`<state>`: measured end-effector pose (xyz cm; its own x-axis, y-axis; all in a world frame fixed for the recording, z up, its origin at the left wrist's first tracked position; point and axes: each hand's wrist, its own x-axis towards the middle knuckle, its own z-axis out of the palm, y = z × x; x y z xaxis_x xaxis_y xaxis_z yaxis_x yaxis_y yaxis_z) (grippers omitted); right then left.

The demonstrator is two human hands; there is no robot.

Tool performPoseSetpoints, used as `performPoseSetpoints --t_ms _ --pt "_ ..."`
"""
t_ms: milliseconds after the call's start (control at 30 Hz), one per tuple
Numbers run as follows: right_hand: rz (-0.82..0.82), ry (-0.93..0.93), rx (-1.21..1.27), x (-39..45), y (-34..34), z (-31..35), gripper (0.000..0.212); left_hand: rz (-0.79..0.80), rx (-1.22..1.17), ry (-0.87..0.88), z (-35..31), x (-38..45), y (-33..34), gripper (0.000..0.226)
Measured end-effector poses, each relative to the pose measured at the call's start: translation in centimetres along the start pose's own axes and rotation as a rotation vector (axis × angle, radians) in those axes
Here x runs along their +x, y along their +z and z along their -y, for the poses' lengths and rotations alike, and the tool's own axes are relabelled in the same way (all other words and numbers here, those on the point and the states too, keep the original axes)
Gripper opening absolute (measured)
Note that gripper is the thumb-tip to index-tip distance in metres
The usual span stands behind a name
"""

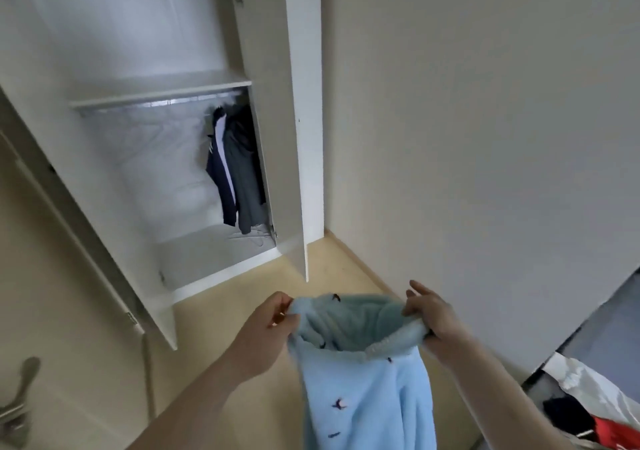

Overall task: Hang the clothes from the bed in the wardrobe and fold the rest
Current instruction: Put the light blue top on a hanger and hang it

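A light blue fleece garment (363, 390) with small dark embroidered marks hangs in front of me, its opening stretched wide. My left hand (266, 328) pinches the left edge of that opening. My right hand (429, 314) grips the right edge, forefinger sticking out. Ahead stands the white wardrobe (166, 86) with both doors open. On its rail (156, 103), at the right end, hang two dark garments (235, 169). A loose hanger (256, 236) lies on the wardrobe floor under them.
The wardrobe's right door (301, 120) juts out toward me, its left door (104, 190) swings out at the left. A room door with a metal handle (20, 397) is at the lower left. Clothes on the bed (588, 401) show at the lower right. Pale wood floor (332, 269) lies between.
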<state>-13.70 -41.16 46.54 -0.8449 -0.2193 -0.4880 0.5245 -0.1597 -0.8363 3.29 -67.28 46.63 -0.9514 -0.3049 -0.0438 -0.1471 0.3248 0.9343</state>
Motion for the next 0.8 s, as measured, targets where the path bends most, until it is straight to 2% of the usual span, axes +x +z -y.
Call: performPoseSetpoints --t_ms 100,233,300,433,467,500,533,600,633,667,700,800 --pt "0.135 -0.163 -0.036 1.1 8.8 3.6 0.057 0.084 0.164 -0.130 3.8 3.0 -5.9 0.022" --pt "0.345 -0.348 -0.130 1.3 18.9 6.9 0.055 0.182 0.254 -0.255 7.6 6.8 -12.7 0.007" --pt "0.420 -0.411 -0.155 1.6 23.2 7.7 0.051 0.085 0.265 -0.256 8.4 9.4 -15.9 0.014" --pt "0.532 -0.481 -0.226 3.4 30.2 8.9 0.050 -0.271 0.300 -0.162 7.6 15.0 -21.3 0.073" --pt "0.553 -0.501 -0.240 4.2 31.7 9.3 0.051 -0.321 0.330 -0.147 7.4 16.5 -22.3 0.083" --pt "0.572 -0.516 -0.255 5.2 33.1 9.7 0.051 -0.319 0.349 -0.141 7.4 18.1 -23.4 0.083" --pt "0.590 -0.529 -0.270 6.5 34.5 10.1 0.049 -0.269 0.362 -0.141 7.6 19.8 -24.3 0.072" --pt "0.617 -0.554 -0.296 9.5 37.0 10.7 0.047 -0.142 0.373 -0.154 8.1 22.9 -26.1 0.026" --pt "0.633 -0.562 -0.305 11.2 38.1 11.1 0.049 -0.134 0.350 -0.164 8.5 24.7 -27.1 0.008" --pt "0.644 -0.567 -0.311 12.5 39.0 11.4 0.051 -0.154 0.303 -0.183 8.8 26.0 -28.0 0.004" --pt "0.658 -0.569 -0.313 14.1 40.0 11.7 0.052 -0.181 0.258 -0.200 9.2 27.5 -29.0 0.007" --pt "0.719 -0.552 -0.297 19.9 43.7 13.2 0.053 -0.134 0.099 -0.319 10.8 32.6 -31.7 0.059"
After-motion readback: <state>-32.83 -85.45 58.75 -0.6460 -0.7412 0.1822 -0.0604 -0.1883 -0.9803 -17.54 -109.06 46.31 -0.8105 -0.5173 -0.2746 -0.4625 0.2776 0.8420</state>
